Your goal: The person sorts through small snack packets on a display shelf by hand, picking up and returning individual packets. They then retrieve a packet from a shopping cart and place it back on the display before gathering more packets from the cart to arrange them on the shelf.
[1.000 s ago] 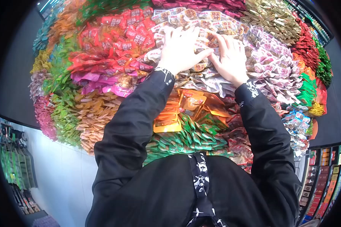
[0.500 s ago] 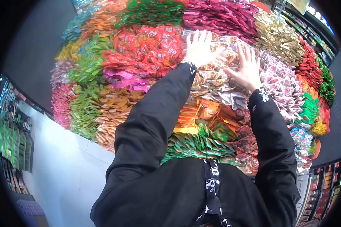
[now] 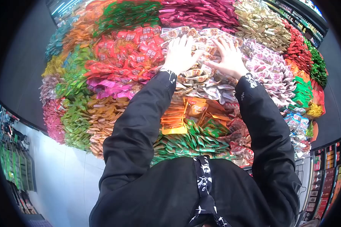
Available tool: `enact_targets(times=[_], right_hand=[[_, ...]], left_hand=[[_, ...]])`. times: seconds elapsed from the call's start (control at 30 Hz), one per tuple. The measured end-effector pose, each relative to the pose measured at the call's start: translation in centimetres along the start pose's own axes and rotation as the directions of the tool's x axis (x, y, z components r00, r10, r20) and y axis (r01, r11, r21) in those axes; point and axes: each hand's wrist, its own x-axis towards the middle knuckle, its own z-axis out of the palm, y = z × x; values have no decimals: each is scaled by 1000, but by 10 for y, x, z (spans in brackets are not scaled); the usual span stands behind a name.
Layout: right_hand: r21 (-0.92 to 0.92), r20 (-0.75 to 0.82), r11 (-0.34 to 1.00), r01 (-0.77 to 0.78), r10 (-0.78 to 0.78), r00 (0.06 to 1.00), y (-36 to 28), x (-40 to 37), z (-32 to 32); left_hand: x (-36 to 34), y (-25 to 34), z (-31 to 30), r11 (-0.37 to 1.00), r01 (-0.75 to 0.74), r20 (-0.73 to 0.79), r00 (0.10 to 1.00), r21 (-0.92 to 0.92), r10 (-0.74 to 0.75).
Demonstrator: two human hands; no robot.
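Both hands lie on a pile of small clear and white snack packets (image 3: 195,72) with brown-red print, in the middle of a large display. My left hand (image 3: 181,55) rests palm down on the left part of this pile, fingers spread. Just left of it are red packets (image 3: 127,51). My right hand (image 3: 228,59) lies on the pile's right part with fingers apart, its thumb pointing toward the left hand. Pale pink-white packets (image 3: 267,68) are right beside it. Neither hand grips a packet. What lies under the palms is hidden.
Nearer my body are orange packets (image 3: 173,118) and green packets (image 3: 193,140). Magenta packets (image 3: 199,15) and dark green packets (image 3: 129,16) lie at the back. Store shelves (image 3: 326,181) stand at the right, green-lit shelves (image 3: 15,162) at the left, with pale floor (image 3: 68,178) between.
The view has shifted, so the display sits further left in it. Both hands stay spread on the same packets, the right fingers now slightly nearer the pile's back edge.
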Motion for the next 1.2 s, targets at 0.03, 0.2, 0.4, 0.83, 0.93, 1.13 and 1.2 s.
enact_targets(times=[0.03, 0.2, 0.4, 0.83, 0.93, 1.13, 1.2], right_hand=[[-2, 3, 1000, -5, 5, 1000, 0, 2, 2], [36, -39, 999, 6, -5, 999, 9, -1, 26], [22, -27, 999, -39, 39, 999, 5, -6, 33], [296, -63, 925, 238, -230, 971, 26, 8, -57], [272, 12, 929, 250, -263, 965, 25, 35, -62], [180, -29, 941, 286, -286, 958, 33, 91, -8], [154, -130, 953, 261, -242, 961, 36, 102, 8]], left_hand=[[0, 0, 1, 1000, -2, 2, 1000, -6, 2], [-2, 2, 5, 990, 16, 94, 996, -137, -4], [-1, -3, 13, 993, 27, 188, 982, -112, -5], [39, -46, -36, 811, 234, 236, 964, -536, -123], [47, -53, -41, 818, 268, 316, 942, -510, -112], [43, -64, 11, 861, 135, 202, 979, -491, -39], [44, -63, 15, 868, 107, 168, 985, -485, -27]])
